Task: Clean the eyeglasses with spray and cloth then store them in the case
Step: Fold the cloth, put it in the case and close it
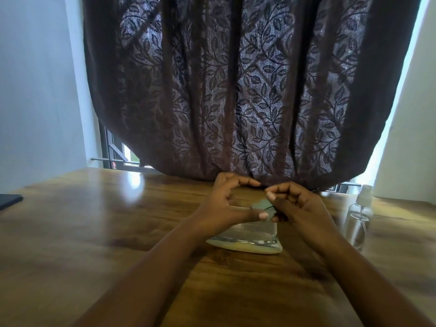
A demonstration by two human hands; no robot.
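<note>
The eyeglasses, clear lenses in a thin metal rim, stand just above a pale cream case on the wooden table. My left hand grips them from above, with the thumb along their top edge and the fingers curled behind. My right hand pinches a small green cloth against the top of the glasses, where a thin dark temple arm shows. A clear spray bottle with a white nozzle stands upright to the right, apart from both hands.
A dark leaf-patterned curtain hangs down to the table's far edge, right behind my hands. The corner of a dark flat object lies at the table's left edge. A white wall rises on each side.
</note>
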